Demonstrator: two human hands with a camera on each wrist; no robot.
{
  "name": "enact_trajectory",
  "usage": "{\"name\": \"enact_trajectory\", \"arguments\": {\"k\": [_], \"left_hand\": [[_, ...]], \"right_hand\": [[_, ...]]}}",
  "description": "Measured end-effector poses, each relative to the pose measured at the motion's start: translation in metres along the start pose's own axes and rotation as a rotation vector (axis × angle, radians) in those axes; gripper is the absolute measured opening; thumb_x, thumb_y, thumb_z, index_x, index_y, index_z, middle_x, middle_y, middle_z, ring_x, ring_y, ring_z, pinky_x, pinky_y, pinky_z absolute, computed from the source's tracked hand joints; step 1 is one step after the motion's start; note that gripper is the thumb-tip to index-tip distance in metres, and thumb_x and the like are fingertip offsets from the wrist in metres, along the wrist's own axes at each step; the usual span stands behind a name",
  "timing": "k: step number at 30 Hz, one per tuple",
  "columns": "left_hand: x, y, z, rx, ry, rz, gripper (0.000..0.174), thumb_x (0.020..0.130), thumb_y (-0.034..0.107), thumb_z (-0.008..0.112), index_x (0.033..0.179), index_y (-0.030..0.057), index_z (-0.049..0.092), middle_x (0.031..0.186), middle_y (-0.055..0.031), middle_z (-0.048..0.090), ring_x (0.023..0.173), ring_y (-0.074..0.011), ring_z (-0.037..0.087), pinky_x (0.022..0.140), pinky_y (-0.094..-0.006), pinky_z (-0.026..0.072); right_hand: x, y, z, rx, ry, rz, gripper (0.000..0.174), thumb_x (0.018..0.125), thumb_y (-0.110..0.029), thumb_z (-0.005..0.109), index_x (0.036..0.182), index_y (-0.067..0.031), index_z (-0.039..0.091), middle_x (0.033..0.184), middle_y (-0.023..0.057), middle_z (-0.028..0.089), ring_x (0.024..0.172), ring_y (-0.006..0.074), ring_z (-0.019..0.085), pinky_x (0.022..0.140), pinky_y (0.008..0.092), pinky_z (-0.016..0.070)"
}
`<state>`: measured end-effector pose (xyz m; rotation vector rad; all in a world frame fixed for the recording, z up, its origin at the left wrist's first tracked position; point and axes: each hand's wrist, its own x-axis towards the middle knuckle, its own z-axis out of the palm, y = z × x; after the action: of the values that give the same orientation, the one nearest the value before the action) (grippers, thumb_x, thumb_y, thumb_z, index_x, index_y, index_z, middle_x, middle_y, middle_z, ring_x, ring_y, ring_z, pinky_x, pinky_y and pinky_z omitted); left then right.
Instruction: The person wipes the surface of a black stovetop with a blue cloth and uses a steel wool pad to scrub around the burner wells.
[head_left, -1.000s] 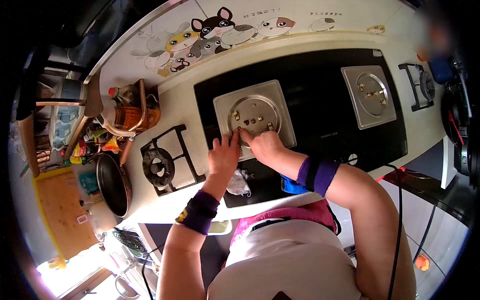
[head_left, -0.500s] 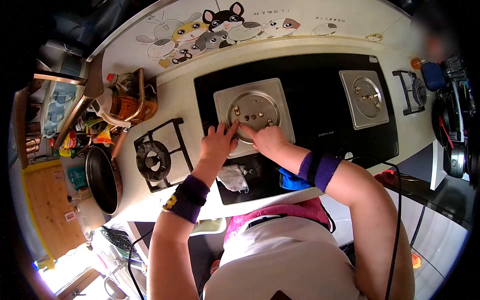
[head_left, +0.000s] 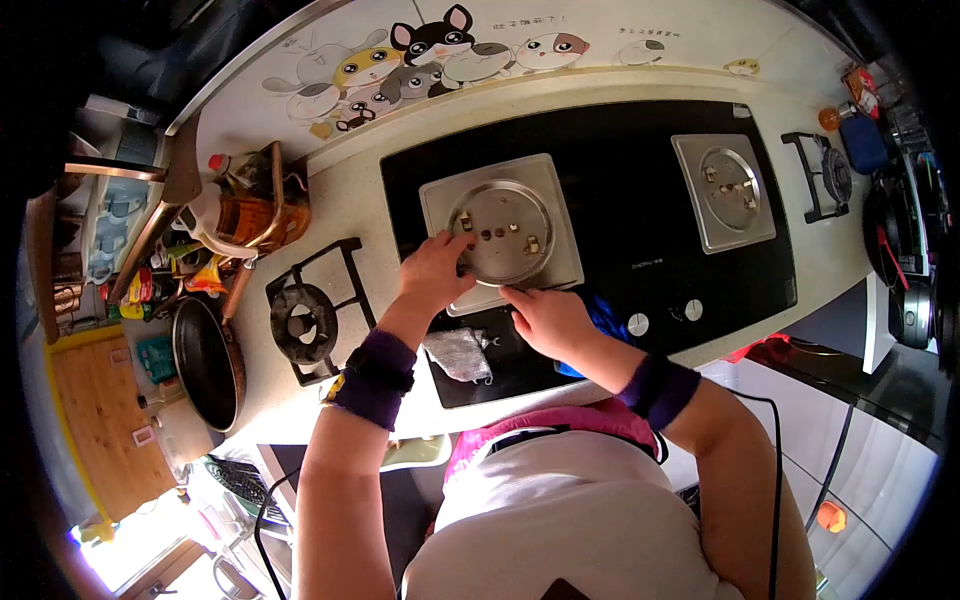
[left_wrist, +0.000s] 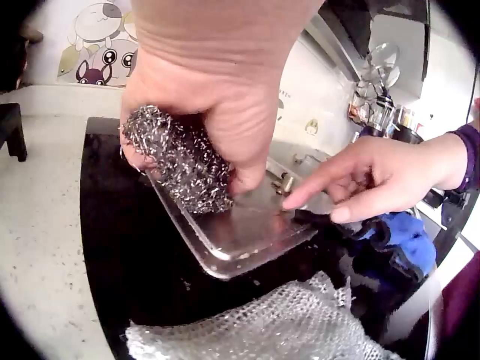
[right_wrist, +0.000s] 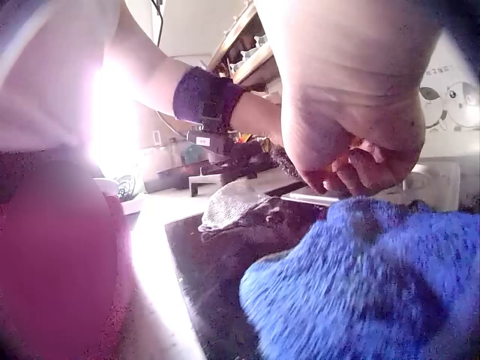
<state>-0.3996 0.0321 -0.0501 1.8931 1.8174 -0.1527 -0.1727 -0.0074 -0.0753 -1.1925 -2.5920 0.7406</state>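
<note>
My left hand (head_left: 432, 272) grips a dark steel-wool scouring pad (left_wrist: 180, 161) at the front left of a square metal burner tray (head_left: 565, 270). In the left wrist view the pad overlaps the tray's edge, and the fingertips curl around it. My right hand (head_left: 552, 318) is at the tray's front edge, its index finger stretched toward the metal and the thumb apart from it. Its other fingers are bent in. Several small brass and dark burner fittings (head_left: 533, 243) stand inside the tray's round recess.
A grey mesh cloth (head_left: 460, 355) lies on the black cooktop (head_left: 630, 200) in front, and a blue fluffy cloth (right_wrist: 352, 285) lies near my right hand. A black pot support (head_left: 352, 275) with a burner part sits at left, beside a frying pan (head_left: 208, 362). A second tray (head_left: 715, 235) is at right.
My right hand has drawn back from inside the recess to the tray's front edge. The left hand stays at the tray's left side with the scouring pad.
</note>
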Motion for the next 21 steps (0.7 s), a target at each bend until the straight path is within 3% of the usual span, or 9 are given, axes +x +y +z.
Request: {"name": "enact_trajectory", "arguments": {"k": [6, 8, 11, 17, 21], "left_hand": [[0.002, -0.012, 0.002, -0.010, 0.022, 0.057, 0.061, 0.079, 0.029, 0.072, 0.137, 0.0287, 0.054, 0.125, -0.0061, 0.057, 0.118, -0.0276, 0.058, 0.095, -0.0420, 0.0530], [-0.003, -0.012, 0.003, -0.054, 0.067, 0.062, 0.061, 0.079, 0.029, 0.071, 0.138, 0.0294, 0.054, 0.125, -0.0061, 0.056, 0.118, -0.0281, 0.058, 0.095, -0.0419, 0.0530], [-0.002, -0.006, 0.001, -0.018, -0.012, 0.019, 0.062, 0.080, 0.027, 0.071, 0.139, 0.0300, 0.053, 0.124, -0.0065, 0.055, 0.117, -0.0287, 0.058, 0.095, -0.0424, 0.0528], [-0.003, -0.006, 0.009, -0.022, 0.097, 0.048, 0.058, 0.074, 0.025, 0.074, 0.129, 0.0286, 0.057, 0.117, -0.0053, 0.057, 0.109, -0.0282, 0.062, 0.090, -0.0425, 0.0548], [0.004, -0.003, -0.001, -0.027, 0.001, 0.024, 0.059, 0.074, 0.024, 0.075, 0.130, 0.0254, 0.056, 0.117, -0.0082, 0.057, 0.110, -0.0315, 0.062, 0.092, -0.0437, 0.0539]], "right_hand": [[-0.038, 0.020, 0.005, 0.060, -0.023, -0.067, 0.038, 0.088, -0.016, 0.062, 0.126, -0.0092, 0.064, 0.089, 0.0091, 0.068, 0.085, 0.0266, 0.067, 0.070, 0.0404, 0.0549], [-0.040, 0.028, 0.009, 0.114, 0.044, -0.108, 0.035, 0.087, -0.016, 0.063, 0.122, -0.0092, 0.065, 0.088, 0.0084, 0.068, 0.083, 0.0268, 0.067, 0.070, 0.0403, 0.0552], [-0.038, 0.032, 0.008, 0.173, 0.095, -0.139, 0.030, 0.086, -0.014, 0.065, 0.116, -0.0089, 0.067, 0.087, 0.0077, 0.068, 0.081, 0.0270, 0.067, 0.069, 0.0400, 0.0557], [-0.038, 0.034, 0.010, 0.199, 0.152, -0.156, 0.022, 0.084, -0.012, 0.066, 0.107, -0.0088, 0.067, 0.084, 0.0076, 0.068, 0.079, 0.0272, 0.068, 0.069, 0.0396, 0.0561], [-0.038, 0.033, 0.009, 0.182, 0.153, -0.136, 0.021, 0.084, -0.012, 0.066, 0.104, -0.0097, 0.066, 0.083, 0.0076, 0.068, 0.079, 0.0272, 0.068, 0.068, 0.0399, 0.0561]]}}
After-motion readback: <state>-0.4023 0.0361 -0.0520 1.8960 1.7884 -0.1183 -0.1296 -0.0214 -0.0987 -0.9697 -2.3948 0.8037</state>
